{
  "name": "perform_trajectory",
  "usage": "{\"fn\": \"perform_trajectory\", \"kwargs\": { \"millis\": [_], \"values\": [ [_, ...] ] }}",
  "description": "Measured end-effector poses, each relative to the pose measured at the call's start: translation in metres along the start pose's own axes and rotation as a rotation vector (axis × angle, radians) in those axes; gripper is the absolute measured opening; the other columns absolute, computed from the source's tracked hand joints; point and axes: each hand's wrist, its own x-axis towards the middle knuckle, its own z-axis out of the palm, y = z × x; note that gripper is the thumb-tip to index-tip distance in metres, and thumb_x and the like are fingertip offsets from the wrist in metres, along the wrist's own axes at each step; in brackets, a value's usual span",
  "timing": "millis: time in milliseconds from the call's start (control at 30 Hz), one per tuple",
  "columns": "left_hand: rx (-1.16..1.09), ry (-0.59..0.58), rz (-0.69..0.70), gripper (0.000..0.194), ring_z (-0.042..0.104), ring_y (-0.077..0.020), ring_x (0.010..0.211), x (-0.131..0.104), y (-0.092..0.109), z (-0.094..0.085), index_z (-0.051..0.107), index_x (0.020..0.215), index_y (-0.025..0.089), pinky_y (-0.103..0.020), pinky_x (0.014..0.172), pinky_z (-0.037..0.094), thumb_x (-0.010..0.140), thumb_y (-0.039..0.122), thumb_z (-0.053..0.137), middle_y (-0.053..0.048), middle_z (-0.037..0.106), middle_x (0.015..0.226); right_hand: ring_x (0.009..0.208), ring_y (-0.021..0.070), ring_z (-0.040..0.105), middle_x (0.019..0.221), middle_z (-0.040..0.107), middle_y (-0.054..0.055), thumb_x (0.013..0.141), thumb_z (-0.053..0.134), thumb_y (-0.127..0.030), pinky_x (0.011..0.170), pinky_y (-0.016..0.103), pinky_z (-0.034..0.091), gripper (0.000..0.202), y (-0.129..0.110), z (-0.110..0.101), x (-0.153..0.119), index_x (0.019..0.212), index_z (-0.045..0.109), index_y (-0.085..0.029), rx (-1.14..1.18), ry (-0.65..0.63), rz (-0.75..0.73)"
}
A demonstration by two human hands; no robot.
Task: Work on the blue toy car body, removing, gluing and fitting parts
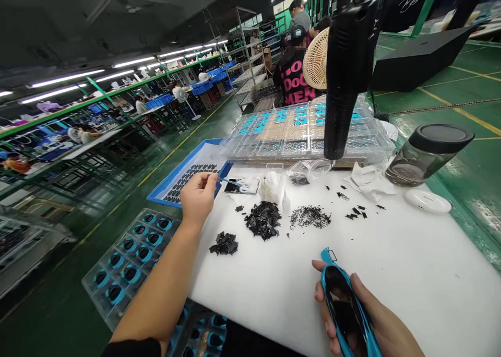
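Blue shell (350,312) is resting in the right hand (378,310) over the near right part of the white table (282,289), its dark hollow facing up. The right thumb and fingers are gripping its two sides, and a blue tab (327,256) is sticking out at its far end. The left hand (199,198) is pinching a thin stick (224,179), fingertips together on it, and is pointing it at a dark slab (242,185) smeared with white. Between the hands, a large pile of black chips (263,220) is lying beside a spread of tiny black bits (311,217); a smaller chip pile (225,244) is sitting nearer the person. Tissue (370,182), a lidded jar (426,156) and a white case (427,201) are standing or lying at the right. Clear trays (305,147) are filling the far side.
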Motion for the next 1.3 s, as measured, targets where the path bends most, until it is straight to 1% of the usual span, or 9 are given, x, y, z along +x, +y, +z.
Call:
{"fn": "perform_trajectory", "kwargs": {
  "millis": [133,233,333,467,600,700,867,1100,1300],
  "values": [
    [-0.236,0.084,-0.052,0.024,0.058,-0.0110,0.055,-0.003,0.010,-0.020,0.067,0.081,0.014,-0.023,0.057,0.048,0.081,0.038,0.065,-0.001,0.063,0.064,0.055,0.0193,0.055,0.082,0.065,0.006,0.083,0.052,-0.059,0.049,0.034,0.051,0.054,-0.002,0.002,-0.002,0.125,0.059,-0.025,-0.001,0.004,0.007],
    [-0.488,0.093,-0.113,0.022,0.056,-0.0094,0.051,-0.012,0.022,-0.029,0.066,0.076,0.013,-0.022,0.052,0.046,0.079,0.035,0.070,0.000,0.063,0.062,0.056,0.0198,0.055,0.084,0.065,0.006,0.084,0.051,-0.059,0.050,0.035,0.051,0.054,-0.001,-0.001,0.000,0.125,0.058,-0.025,0.016,-0.026,0.005],
    [-0.667,0.031,-0.177,0.022,0.057,-0.0095,0.050,-0.026,0.036,-0.032,0.065,0.075,0.013,-0.021,0.049,0.046,0.077,0.034,0.073,-0.001,0.065,0.066,0.056,0.0193,0.056,0.083,0.065,0.005,0.086,0.049,-0.058,0.051,0.035,0.051,0.055,0.001,-0.004,0.002,0.128,0.055,-0.025,0.025,-0.051,0.012],
    [-0.782,-0.085,-0.209,0.020,0.056,-0.0089,0.048,-0.044,0.053,-0.030,0.065,0.074,0.014,-0.021,0.048,0.045,0.079,0.032,0.073,-0.002,0.067,0.065,0.058,0.0188,0.057,0.086,0.065,0.005,0.088,0.048,-0.057,0.053,0.035,0.051,0.052,0.003,-0.007,0.002,0.128,0.054,-0.025,0.021,-0.075,0.010],
    [-0.807,-0.159,-0.176,0.020,0.056,-0.0094,0.047,-0.064,0.070,-0.027,0.066,0.074,0.014,-0.020,0.047,0.046,0.081,0.032,0.071,-0.003,0.069,0.066,0.060,0.0183,0.058,0.088,0.065,0.004,0.090,0.045,-0.058,0.053,0.033,0.049,0.049,0.003,-0.009,0.001,0.127,0.054,-0.026,0.005,-0.097,0.003],
    [-0.764,-0.232,-0.125,0.016,0.059,-0.0113,0.051,-0.080,0.080,-0.025,0.067,0.077,0.016,-0.022,0.047,0.048,0.084,0.030,0.068,-0.003,0.070,0.068,0.060,0.0183,0.058,0.088,0.065,0.004,0.091,0.044,-0.057,0.052,0.033,0.050,0.048,0.002,-0.008,-0.001,0.126,0.053,-0.026,-0.016,-0.111,-0.006],
    [-0.703,-0.327,-0.019,0.005,0.065,-0.0139,0.062,-0.101,0.086,-0.022,0.069,0.084,0.017,-0.023,0.051,0.053,0.085,0.021,0.066,-0.003,0.070,0.073,0.059,0.0178,0.058,0.087,0.063,0.004,0.091,0.043,-0.055,0.052,0.033,0.051,0.048,0.002,-0.005,0.000,0.125,0.054,-0.023,-0.011,-0.122,-0.041],
    [-0.646,-0.358,0.139,0.005,0.068,-0.0167,0.068,-0.108,0.088,-0.020,0.070,0.087,0.018,-0.025,0.054,0.056,0.084,0.015,0.066,-0.003,0.070,0.074,0.061,0.0187,0.060,0.090,0.064,0.005,0.092,0.041,-0.056,0.055,0.034,0.050,0.049,0.003,-0.008,0.002,0.127,0.054,-0.024,-0.040,-0.143,-0.036],
    [-0.640,-0.392,0.183,0.007,0.068,-0.0177,0.069,-0.111,0.093,-0.021,0.070,0.088,0.018,-0.027,0.055,0.056,0.083,0.015,0.067,-0.003,0.071,0.075,0.060,0.0186,0.061,0.089,0.064,0.005,0.092,0.042,-0.056,0.057,0.035,0.051,0.049,0.004,-0.009,0.001,0.128,0.053,-0.025,-0.033,-0.141,-0.014]
  ]
}}
